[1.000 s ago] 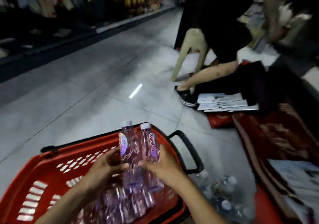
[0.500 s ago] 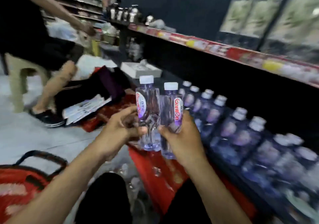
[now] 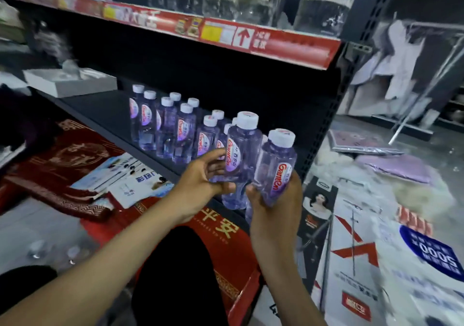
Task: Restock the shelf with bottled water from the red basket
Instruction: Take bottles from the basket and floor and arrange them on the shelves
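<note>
Right now I have two water bottles raised side by side at the near edge of the dark shelf (image 3: 100,109). My left hand (image 3: 200,182) is curled round the lower body of the left bottle (image 3: 241,150), and my right hand (image 3: 276,200) is wrapped round the base of the right bottle (image 3: 276,167), which leans slightly right. Just beyond them a row of bottles (image 3: 185,129) with white caps stands on the shelf, running off to the far left toward a white box (image 3: 70,82), under a red price strip (image 3: 251,37).
</note>
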`<state>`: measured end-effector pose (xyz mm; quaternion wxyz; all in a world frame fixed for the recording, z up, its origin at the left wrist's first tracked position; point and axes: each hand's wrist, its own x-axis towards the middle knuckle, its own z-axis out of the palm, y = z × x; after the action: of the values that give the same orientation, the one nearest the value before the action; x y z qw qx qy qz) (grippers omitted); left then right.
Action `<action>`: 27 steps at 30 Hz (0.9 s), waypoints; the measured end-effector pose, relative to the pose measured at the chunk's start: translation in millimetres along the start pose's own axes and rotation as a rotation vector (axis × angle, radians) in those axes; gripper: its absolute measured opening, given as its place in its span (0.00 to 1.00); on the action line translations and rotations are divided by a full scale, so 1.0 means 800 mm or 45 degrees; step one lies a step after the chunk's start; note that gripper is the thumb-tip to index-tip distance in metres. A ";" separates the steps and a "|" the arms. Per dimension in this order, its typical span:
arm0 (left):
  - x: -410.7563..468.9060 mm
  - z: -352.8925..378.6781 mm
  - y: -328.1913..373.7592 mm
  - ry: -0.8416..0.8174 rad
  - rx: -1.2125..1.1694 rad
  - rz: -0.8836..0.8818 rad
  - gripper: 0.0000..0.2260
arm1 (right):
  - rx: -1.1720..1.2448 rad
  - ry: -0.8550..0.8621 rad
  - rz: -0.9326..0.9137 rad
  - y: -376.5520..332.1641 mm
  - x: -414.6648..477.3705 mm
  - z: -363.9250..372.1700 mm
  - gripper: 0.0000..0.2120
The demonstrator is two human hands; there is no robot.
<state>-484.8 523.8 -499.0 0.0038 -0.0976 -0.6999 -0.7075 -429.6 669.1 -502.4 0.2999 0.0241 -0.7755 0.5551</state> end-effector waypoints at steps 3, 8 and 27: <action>0.012 0.017 -0.021 -0.036 0.015 -0.023 0.31 | 0.011 0.025 0.047 0.025 -0.004 -0.001 0.26; 0.030 0.025 -0.042 -0.071 0.050 -0.057 0.30 | -0.049 0.103 0.066 0.061 0.001 0.009 0.23; 0.045 0.032 -0.115 -0.138 0.491 0.059 0.32 | -0.177 -0.100 0.179 0.096 0.013 0.017 0.38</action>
<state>-530.0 556.1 -584.4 0.0009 -0.1491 -0.8193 -0.5536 -472.3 689.6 -565.5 0.2305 -0.0294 -0.8231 0.5182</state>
